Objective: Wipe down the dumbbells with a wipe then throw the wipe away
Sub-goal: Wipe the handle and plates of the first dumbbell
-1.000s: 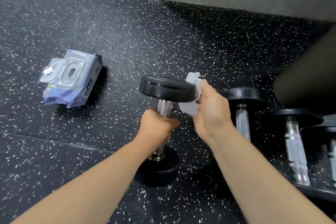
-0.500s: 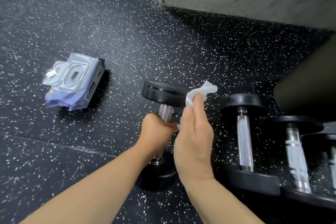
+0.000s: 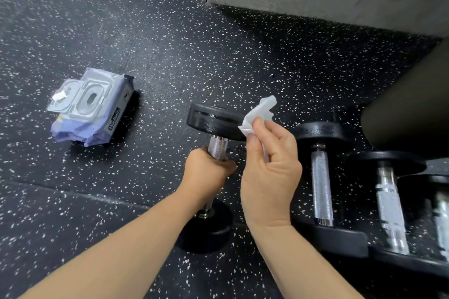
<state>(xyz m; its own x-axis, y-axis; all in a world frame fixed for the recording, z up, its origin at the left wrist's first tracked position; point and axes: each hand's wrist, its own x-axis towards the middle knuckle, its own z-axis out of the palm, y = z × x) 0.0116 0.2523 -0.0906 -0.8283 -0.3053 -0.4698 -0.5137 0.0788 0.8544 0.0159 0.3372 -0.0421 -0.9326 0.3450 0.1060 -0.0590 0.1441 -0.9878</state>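
Against a second ago: turns the right hand (image 3: 269, 170) palm toward the camera and draws it back from the top head of the dumbbell (image 3: 211, 120). No longer presses the white wipe (image 3: 260, 114) flat to that rim. Pinches it instead between thumb and fingertips, loose end sticking up free, lower fold at the rim's right edge. Touching or just beside, cannot tell.

Reads as a regrip between strokes rather than a finished pass. Judged early in the task, with the knurled handle (image 3: 218, 149), the lower head (image 3: 206, 233) and the racked dumbbells (image 3: 320, 177) still to wipe.

With the left hand (image 3: 206, 172), grips the handle in a closed fist, keeping the dumbbell upright on the speckled rubber floor (image 3: 170, 56). Wipe just right of and above that fist.

Well apart to the left, on the floor: the wipes pack (image 3: 90, 107), lid flipped open.
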